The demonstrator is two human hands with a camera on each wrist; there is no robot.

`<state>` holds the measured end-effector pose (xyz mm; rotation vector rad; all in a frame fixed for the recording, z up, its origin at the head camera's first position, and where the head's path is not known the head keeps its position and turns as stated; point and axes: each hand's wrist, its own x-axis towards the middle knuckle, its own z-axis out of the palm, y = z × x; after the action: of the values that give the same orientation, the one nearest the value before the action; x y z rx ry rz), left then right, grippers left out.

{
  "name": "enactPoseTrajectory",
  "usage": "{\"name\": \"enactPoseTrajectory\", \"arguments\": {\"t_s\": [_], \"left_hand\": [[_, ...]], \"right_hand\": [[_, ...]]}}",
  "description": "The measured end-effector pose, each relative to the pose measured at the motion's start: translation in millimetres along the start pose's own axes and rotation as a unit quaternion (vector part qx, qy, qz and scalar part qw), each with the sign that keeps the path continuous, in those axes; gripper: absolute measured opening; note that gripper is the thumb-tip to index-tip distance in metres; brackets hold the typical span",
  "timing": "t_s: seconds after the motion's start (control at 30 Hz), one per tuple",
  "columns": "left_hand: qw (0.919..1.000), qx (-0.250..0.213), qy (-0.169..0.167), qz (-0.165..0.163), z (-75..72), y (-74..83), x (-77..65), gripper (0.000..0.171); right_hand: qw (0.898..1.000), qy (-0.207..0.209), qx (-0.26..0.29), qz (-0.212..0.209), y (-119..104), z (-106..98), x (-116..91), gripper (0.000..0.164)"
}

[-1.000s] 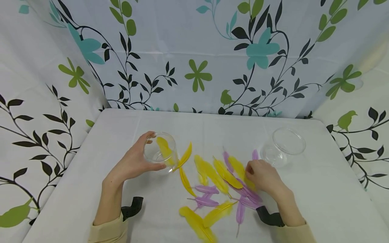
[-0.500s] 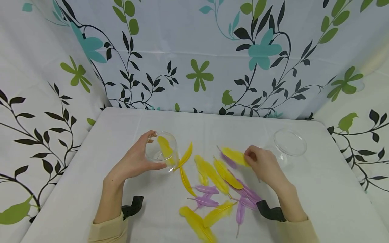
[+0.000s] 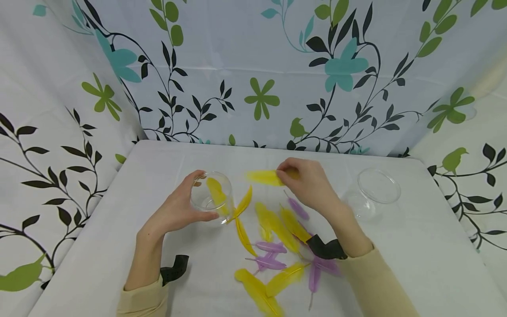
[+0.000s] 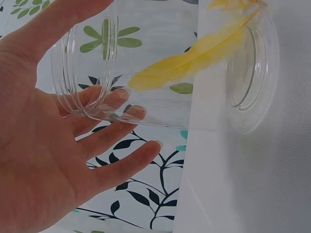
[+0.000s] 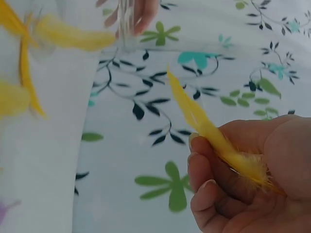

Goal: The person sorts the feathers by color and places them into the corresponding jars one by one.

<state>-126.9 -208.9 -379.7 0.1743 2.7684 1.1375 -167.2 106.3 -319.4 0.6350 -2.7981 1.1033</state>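
Note:
My left hand [image 3: 178, 209] grips a clear jar [image 3: 203, 203] near its rim, thumb on one side and fingers on the other. The jar stands upright on the white table, and a yellow feather [image 4: 187, 63] leans inside it. Higher up, to the right of that jar, my right hand [image 3: 306, 182] pinches another yellow feather [image 3: 263, 177] between thumb and fingers. Its tip points left, toward the jar; in the right wrist view its base end lies against the palm. Between and below the hands, several yellow feathers [image 3: 279, 229] and purple feathers [image 3: 268, 263] lie loose.
A second clear jar [image 3: 360, 207] stands on the right side of the table [image 3: 428, 246]. Two yellow feathers [image 3: 243, 200] lie close beside the held jar. Patterned curtains [image 3: 222, 48] hang behind the table and at its sides.
My right hand has picked a yellow feather off the pile and carried it up and left toward the jar. The left hand and its jar have stayed in place.

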Motion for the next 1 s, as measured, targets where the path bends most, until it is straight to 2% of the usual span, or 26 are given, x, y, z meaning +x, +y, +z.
{"name": "enactPoseTrajectory", "arguments": {"t_s": [0.23,0.53,0.93,1.0], "left_hand": [[1.0000,-0.002,-0.003,-0.003,0.5,0.7,0.7,0.111],[0.9998,-0.016,-0.008,-0.004,1.6,0.4,0.5,0.110],[0.9999,-0.013,-0.005,-0.001,0.0,0.8,-0.7,0.108],[0.9999,-0.012,-0.004,0.000,-0.5,1.0,-0.8,0.108]], "right_hand": [[0.998,-0.055,0.003,-0.014,-25,28,20,0.012],[0.993,-0.107,-0.037,-0.020,-46,69,33,0.009],[0.990,-0.104,-0.082,-0.051,-62,93,36,0.012],[0.990,-0.097,-0.093,-0.052,-64,95,36,0.018]]}}
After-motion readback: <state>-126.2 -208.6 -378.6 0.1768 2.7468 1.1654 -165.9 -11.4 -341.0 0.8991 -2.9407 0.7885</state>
